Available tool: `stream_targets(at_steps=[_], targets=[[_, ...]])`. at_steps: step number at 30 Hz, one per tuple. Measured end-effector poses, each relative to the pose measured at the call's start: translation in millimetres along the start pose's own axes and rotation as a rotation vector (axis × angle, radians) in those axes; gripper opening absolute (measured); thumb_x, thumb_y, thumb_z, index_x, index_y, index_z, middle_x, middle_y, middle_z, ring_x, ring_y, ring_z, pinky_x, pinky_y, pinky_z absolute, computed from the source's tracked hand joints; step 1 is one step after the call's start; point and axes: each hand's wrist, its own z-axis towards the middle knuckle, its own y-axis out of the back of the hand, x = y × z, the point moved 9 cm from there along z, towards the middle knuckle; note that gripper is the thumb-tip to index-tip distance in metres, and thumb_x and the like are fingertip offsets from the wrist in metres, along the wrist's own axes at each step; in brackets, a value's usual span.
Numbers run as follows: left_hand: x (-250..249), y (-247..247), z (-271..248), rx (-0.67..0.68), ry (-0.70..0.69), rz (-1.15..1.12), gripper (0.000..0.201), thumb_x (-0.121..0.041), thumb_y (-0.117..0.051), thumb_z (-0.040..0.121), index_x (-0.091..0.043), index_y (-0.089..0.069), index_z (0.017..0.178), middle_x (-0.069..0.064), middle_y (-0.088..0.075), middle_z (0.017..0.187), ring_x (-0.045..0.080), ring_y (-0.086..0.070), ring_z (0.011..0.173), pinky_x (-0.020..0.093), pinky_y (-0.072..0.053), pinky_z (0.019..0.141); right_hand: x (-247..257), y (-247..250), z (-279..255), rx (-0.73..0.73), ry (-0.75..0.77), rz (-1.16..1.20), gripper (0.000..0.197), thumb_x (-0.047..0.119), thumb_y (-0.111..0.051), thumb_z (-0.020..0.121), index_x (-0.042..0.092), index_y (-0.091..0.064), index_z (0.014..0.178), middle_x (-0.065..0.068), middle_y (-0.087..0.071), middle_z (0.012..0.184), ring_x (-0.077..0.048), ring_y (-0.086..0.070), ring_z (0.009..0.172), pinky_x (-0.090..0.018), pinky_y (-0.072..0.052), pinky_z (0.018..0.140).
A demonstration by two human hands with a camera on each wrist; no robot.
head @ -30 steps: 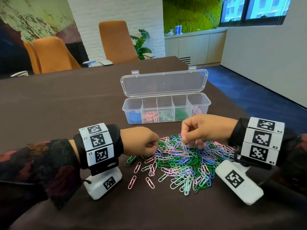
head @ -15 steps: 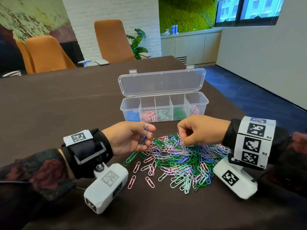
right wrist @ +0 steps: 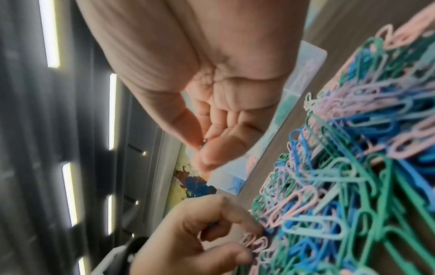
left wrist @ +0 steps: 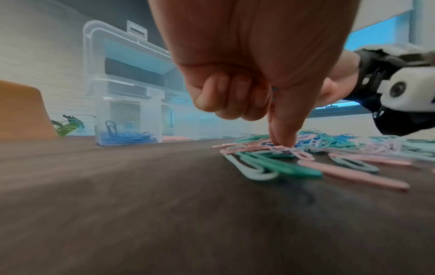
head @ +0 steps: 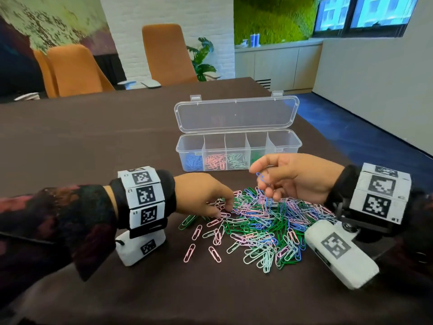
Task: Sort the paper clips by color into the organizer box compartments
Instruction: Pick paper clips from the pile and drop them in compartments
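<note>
since half a second ago the left hand [head: 201, 195] has dropped from mid-air onto the pile [head: 264, 221], and the right hand [head: 297, 177] has lifted off it with a blue clip [head: 262, 178].

left index fingertip presses into pink clips at the pile's left edge, the other fingers curled in; whether it still holds a clip i cannot tell. right thumb and index finger pinch the blue clip above the pile, in front of the box [head: 239, 151]. the box stands open on the table [head: 93, 137] just behind the pile, with blue clips in its leftmost compartment, then pink, pale green, dark green.
</note>
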Motion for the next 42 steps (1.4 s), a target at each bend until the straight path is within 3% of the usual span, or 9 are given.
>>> stream_targets(at_steps=[2, 5, 10, 15, 18, 23, 30, 37, 42], targets=[[-2.8, 0.0, 4.8, 0.007, -0.013, 0.032, 0.022, -0.029, -0.06, 0.09, -0.026, -0.06, 0.111, -0.007, -0.055, 0.087, 0.008, -0.043, 0.072, 0.023, -0.031, 0.064, -2.6, 7.4, -1.3, -0.051, -0.015, 0.116, 0.029, -0.013, -0.035, 0.089, 0.008, -0.056, 0.087, -0.007, -0.057, 0.064, -0.013, -0.055, 0.049, -0.019, -0.047, 0.043], [-7.7, 2.3, 11.4, -0.018, -0.025, 0.062, 0.016, -0.029, -0.059, 0.09, -0.024, -0.059, 0.105, -0.007, -0.051, 0.086, 0.012, -0.044, 0.074, 0.024, -0.032, 0.066, -5.3, 10.8, -3.0, -0.075, -0.009, 0.147, 0.031, -0.016, -0.033, 0.08, 0.009, -0.052, 0.079, -0.007, -0.049, 0.065, -0.015, -0.048, 0.05, -0.02, -0.042, 0.04], [-12.3, 5.6, 18.0, -0.044, -0.016, 0.075, 0.009, -0.026, -0.057, 0.089, -0.023, -0.058, 0.097, -0.007, -0.053, 0.086, 0.013, -0.046, 0.076, 0.027, -0.039, 0.068, -7.5, -2.2, -6.2, 0.005, -0.025, -0.13, 0.025, -0.002, -0.043, 0.05, 0.012, -0.051, 0.07, 0.0, -0.042, 0.056, -0.01, -0.032, 0.046, -0.017, -0.028, 0.039], [-18.8, 7.1, 24.3, -0.035, -0.019, 0.113, 0.011, -0.026, -0.056, 0.09, -0.023, -0.059, 0.1, -0.002, -0.058, 0.096, 0.014, -0.047, 0.079, 0.027, -0.04, 0.071, -15.9, -27.9, -11.3, 0.199, -0.063, -0.918, 0.017, 0.007, -0.065, 0.08, 0.024, -0.06, 0.079, 0.013, -0.048, 0.043, -0.003, -0.04, 0.042, -0.013, -0.03, 0.046], [-23.1, 6.5, 28.9, -0.023, -0.033, 0.132, 0.01, -0.026, -0.057, 0.089, -0.023, -0.06, 0.098, -0.002, -0.058, 0.094, 0.015, -0.047, 0.079, 0.028, -0.04, 0.071, -16.7, -32.3, -8.3, 0.18, -0.053, -1.118, 0.012, 0.01, -0.063, 0.085, 0.021, -0.059, 0.086, 0.024, -0.052, 0.044, 0.006, -0.048, 0.042, -0.01, -0.032, 0.044], [-18.3, 7.1, 31.0, -0.042, -0.009, 0.073, 0.013, -0.026, -0.062, 0.087, -0.019, -0.057, 0.097, -0.011, -0.044, 0.07, 0.015, -0.042, 0.073, 0.025, -0.028, 0.063, -8.4, -19.6, -2.3, 0.049, -0.028, -1.396, 0.015, 0.015, -0.059, 0.084, 0.022, -0.052, 0.073, 0.008, -0.048, 0.063, -0.01, -0.045, 0.062, -0.02, -0.034, 0.054], [-14.9, 12.3, 32.8, -0.051, -0.018, 0.029, 0.013, -0.022, -0.06, 0.089, -0.021, -0.063, 0.102, -0.01, -0.04, 0.063, 0.013, -0.042, 0.065, 0.025, -0.032, 0.063, -9.1, -5.4, -2.9, 0.02, -0.023, -1.56, 0.028, 0.016, -0.058, 0.083, 0.025, -0.041, 0.062, 0.009, -0.044, 0.065, -0.017, -0.046, 0.074, -0.018, -0.03, 0.054], [-25.7, 11.9, 42.8, -0.018, -0.03, 0.114, 0.014, -0.024, -0.061, 0.088, -0.018, -0.058, 0.099, -0.009, -0.046, 0.078, 0.015, -0.043, 0.075, 0.024, -0.029, 0.066, 2.4, -28.6, -7.5, 0.082, 0.158, -1.414, 0.015, 0.024, -0.067, 0.083, 0.024, -0.054, 0.091, 0.011, -0.041, 0.068, -0.001, -0.039, 0.06, -0.014, -0.029, 0.053], [-27.3, 13.8, 46.0, -0.024, -0.013, 0.14, 0.03, -0.025, -0.063, 0.087, -0.015, -0.053, 0.113, -0.009, -0.041, 0.074, 0.015, -0.041, 0.076, 0.024, -0.026, 0.065, -11.5, -36.2, -3.5, 0.152, 0.099, -1.511, 0.023, 0.021, -0.063, 0.085, 0.025, -0.046, 0.07, 0.011, -0.042, 0.067, -0.003, -0.038, 0.059, -0.016, -0.029, 0.055]])
